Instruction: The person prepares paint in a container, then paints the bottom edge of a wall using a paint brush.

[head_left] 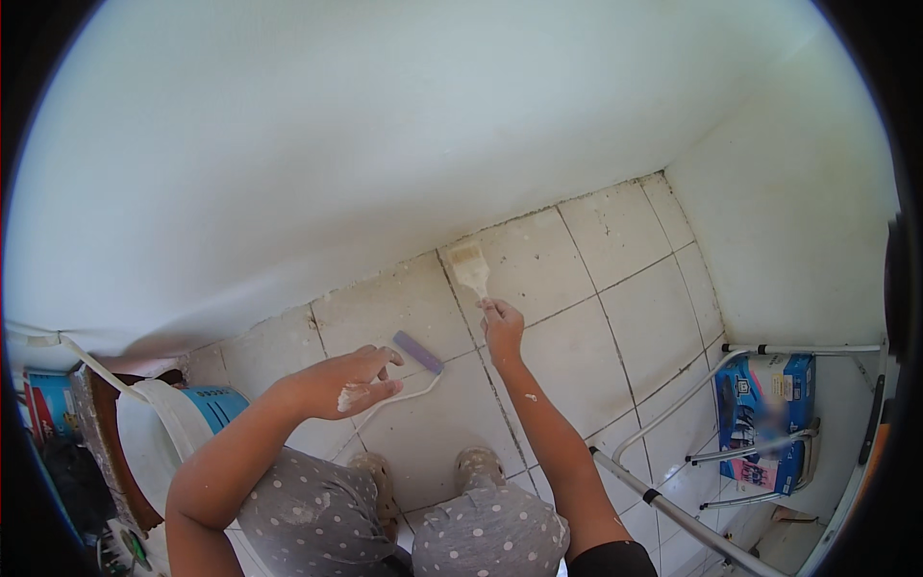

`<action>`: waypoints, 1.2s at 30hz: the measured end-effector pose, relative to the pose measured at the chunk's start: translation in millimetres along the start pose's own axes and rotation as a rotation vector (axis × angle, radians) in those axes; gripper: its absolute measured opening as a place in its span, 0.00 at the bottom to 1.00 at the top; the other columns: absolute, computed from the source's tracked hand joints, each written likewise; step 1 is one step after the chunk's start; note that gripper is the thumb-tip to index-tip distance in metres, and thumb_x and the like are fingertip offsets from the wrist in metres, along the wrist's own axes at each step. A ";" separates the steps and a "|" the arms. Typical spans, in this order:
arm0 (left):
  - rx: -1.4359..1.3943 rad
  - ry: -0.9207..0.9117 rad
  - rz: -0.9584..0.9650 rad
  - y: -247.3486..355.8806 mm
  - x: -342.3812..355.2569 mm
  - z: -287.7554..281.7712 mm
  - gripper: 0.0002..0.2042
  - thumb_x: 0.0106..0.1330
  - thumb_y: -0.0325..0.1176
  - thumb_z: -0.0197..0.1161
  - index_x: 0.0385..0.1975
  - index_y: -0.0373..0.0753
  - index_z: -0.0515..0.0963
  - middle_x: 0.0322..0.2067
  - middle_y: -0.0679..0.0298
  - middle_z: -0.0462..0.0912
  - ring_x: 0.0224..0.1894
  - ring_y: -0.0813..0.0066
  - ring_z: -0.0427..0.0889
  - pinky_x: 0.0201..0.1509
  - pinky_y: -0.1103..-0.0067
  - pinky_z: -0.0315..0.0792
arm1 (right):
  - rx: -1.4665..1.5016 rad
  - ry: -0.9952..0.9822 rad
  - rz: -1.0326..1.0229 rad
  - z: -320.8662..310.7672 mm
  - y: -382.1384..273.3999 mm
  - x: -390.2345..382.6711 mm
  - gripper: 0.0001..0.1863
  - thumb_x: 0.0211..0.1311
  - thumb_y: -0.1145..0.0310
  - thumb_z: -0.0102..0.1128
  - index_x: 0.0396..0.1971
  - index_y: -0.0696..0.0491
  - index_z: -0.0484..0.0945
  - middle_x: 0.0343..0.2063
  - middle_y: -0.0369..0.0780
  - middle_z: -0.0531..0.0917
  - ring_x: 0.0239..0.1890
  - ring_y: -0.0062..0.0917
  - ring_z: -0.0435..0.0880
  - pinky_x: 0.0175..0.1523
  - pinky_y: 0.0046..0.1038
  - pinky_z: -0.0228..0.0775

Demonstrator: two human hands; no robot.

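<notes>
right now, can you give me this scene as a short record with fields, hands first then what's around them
right hand: grips a flat pale brush, bristles toward the wall
left hand: open, nothing seen in its grip
purple roller: near the left hand; contact unclear
floor: pale tiles, dark joints
left of picture: white bucket
right of picture: blue box, metal tubing

The paintbrush (471, 272) is looking cream-white, and the roller (417, 352) is showing dusty purple. Trousers (490, 539) are rocking white dots on grey. Floor tiles (654, 313) are running off-white with a dark grid, the box (745, 409) is flashing blue and pink, and the sleeve (613, 561) is going black.
</notes>
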State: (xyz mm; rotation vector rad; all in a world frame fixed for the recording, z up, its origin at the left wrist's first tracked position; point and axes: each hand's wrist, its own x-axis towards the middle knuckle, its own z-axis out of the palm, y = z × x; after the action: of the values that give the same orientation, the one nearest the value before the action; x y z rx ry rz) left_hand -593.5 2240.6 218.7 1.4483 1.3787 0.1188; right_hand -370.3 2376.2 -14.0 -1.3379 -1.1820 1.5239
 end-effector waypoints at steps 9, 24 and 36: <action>0.036 -0.010 -0.045 -6.9 0.9 -0.7 0.26 0.73 0.49 0.46 0.59 0.31 0.65 0.44 0.47 0.75 0.47 0.54 0.76 0.53 0.68 0.69 | 0.148 -0.049 0.130 46.4 -6.4 17.4 0.12 0.69 0.64 0.55 0.34 0.58 0.81 0.09 0.28 0.65 0.08 0.11 0.57 0.14 0.18 0.46; 0.014 -0.051 -0.078 0.0 5.3 2.9 0.29 0.74 0.53 0.45 0.60 0.31 0.65 0.45 0.48 0.74 0.49 0.57 0.74 0.56 0.69 0.67 | 0.039 -0.054 0.223 24.2 -11.5 11.7 0.14 0.70 0.63 0.54 0.35 0.59 0.81 0.10 0.30 0.66 0.10 0.12 0.59 0.15 0.18 0.48; 0.015 -0.014 -0.067 -2.9 -9.6 0.2 0.30 0.74 0.54 0.44 0.60 0.31 0.65 0.46 0.47 0.74 0.49 0.55 0.74 0.56 0.69 0.67 | 0.162 -0.163 0.186 7.6 -4.1 -16.2 0.13 0.71 0.65 0.53 0.33 0.59 0.81 0.12 0.29 0.67 0.11 0.10 0.60 0.16 0.17 0.49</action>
State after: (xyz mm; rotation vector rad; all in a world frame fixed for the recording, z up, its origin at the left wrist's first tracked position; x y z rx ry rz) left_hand -598.3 2232.4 221.9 1.4118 1.4176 0.0553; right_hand -375.5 2360.7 -5.6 -1.2623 -1.0292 1.8505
